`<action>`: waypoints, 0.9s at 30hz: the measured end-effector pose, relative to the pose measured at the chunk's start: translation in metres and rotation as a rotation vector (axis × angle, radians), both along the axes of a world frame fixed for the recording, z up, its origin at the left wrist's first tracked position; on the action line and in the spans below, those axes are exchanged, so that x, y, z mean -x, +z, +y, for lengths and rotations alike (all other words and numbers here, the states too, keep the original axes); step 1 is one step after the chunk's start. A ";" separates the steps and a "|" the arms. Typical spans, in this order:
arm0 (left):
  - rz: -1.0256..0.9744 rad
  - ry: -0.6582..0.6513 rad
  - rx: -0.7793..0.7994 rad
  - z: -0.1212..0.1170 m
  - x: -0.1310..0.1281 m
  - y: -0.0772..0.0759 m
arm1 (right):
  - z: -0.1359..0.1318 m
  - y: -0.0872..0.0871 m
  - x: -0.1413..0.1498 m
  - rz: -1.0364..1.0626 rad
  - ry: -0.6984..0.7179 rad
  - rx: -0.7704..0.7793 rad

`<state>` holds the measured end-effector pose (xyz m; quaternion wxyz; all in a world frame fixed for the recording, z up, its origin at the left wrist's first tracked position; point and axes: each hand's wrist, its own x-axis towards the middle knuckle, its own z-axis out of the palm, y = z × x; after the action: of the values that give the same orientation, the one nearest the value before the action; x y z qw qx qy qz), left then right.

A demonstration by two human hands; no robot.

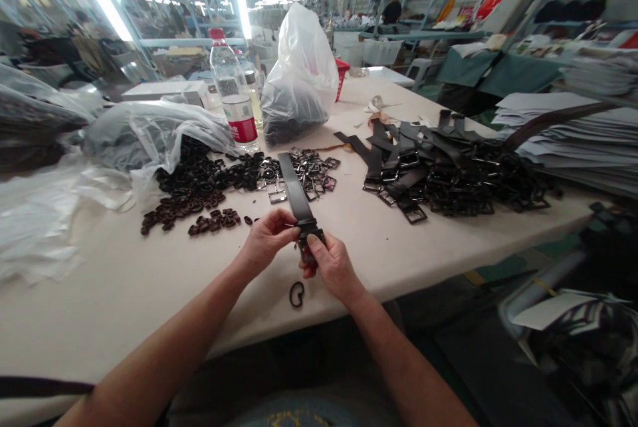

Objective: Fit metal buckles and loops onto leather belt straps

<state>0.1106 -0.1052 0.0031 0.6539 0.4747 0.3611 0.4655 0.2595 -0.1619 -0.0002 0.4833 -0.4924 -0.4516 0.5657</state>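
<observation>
A black belt strap (295,191) stretches away from me over the table, its near end lifted between both hands. With thumb and fingers, my left hand (269,241) pinches the left edge of the strap near a dark keeper loop. My right hand (331,264) is closed on the strap's near end, thumb on top, where a dark buckle (310,238) is partly hidden by the fingers. Closer to the table's front edge lies a loose black belt loop (296,294), touched by neither hand. Beyond the strap is a heap of silvery metal buckles (314,171).
Black loops (209,171) and brown loops (182,208) lie in piles at left, by plastic bags (149,131). A red-labelled bottle (239,108) and a filled clear bag (299,82) stand behind. Buckled straps (438,168) are heaped at right, beside stacked sheets (573,135).
</observation>
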 end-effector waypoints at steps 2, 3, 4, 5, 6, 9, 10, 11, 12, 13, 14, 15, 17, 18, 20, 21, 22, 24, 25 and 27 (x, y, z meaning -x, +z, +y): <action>-0.006 -0.007 -0.006 0.000 0.000 -0.001 | 0.001 -0.001 0.000 -0.007 0.002 -0.001; -0.006 0.000 -0.027 0.000 -0.001 -0.003 | 0.001 -0.001 -0.001 -0.010 0.000 0.001; 0.000 0.015 -0.063 0.000 -0.001 -0.004 | 0.001 -0.001 -0.001 -0.012 -0.002 0.004; 0.018 0.037 -0.111 -0.001 -0.002 -0.006 | 0.002 -0.001 -0.001 -0.010 -0.009 0.008; 0.056 0.065 -0.170 -0.002 -0.002 -0.009 | 0.002 0.000 -0.001 -0.005 -0.015 0.013; 0.233 0.129 -0.338 -0.004 -0.002 -0.015 | 0.002 0.001 0.000 0.011 -0.030 0.021; 0.281 0.139 -0.372 -0.005 -0.001 -0.017 | 0.002 0.002 0.000 0.011 -0.034 0.020; 0.306 0.146 -0.389 -0.005 -0.001 -0.018 | 0.002 0.002 0.001 0.009 -0.038 0.018; 0.299 0.151 -0.386 -0.006 -0.001 -0.019 | 0.002 0.003 0.001 0.005 -0.042 0.015; 0.266 0.155 -0.365 -0.006 0.000 -0.018 | 0.002 0.003 0.002 -0.002 -0.048 0.010; 0.226 0.155 -0.337 -0.006 0.000 -0.018 | 0.002 0.003 0.003 -0.008 -0.053 0.005; 0.198 0.158 -0.318 -0.006 0.000 -0.017 | 0.002 0.003 0.003 -0.013 -0.059 0.000; 0.207 0.170 -0.311 -0.005 -0.001 -0.016 | 0.002 0.002 0.003 -0.020 -0.063 -0.008; 0.229 0.176 -0.314 -0.005 -0.001 -0.015 | 0.002 0.001 0.003 -0.025 -0.062 -0.013; 0.254 0.180 -0.291 -0.004 -0.001 -0.015 | 0.001 0.000 0.003 -0.042 -0.061 -0.022; 0.244 0.171 -0.264 -0.004 -0.002 -0.016 | 0.001 -0.001 0.003 -0.052 -0.063 -0.027; 0.228 0.157 -0.239 -0.004 -0.002 -0.016 | 0.001 -0.001 0.003 -0.061 -0.065 -0.029; 0.208 0.148 -0.230 -0.005 -0.002 -0.015 | 0.001 -0.001 0.003 -0.071 -0.062 -0.027; 0.187 0.143 -0.232 -0.006 -0.002 -0.014 | 0.001 -0.001 0.003 -0.073 -0.059 -0.027; 0.104 0.115 -0.199 -0.008 -0.002 -0.010 | 0.001 0.000 0.003 -0.077 -0.052 -0.030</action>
<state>0.1127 -0.1133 -0.0070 0.5564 0.5392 0.3729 0.5105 0.2565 -0.1609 -0.0006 0.4874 -0.5179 -0.4653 0.5269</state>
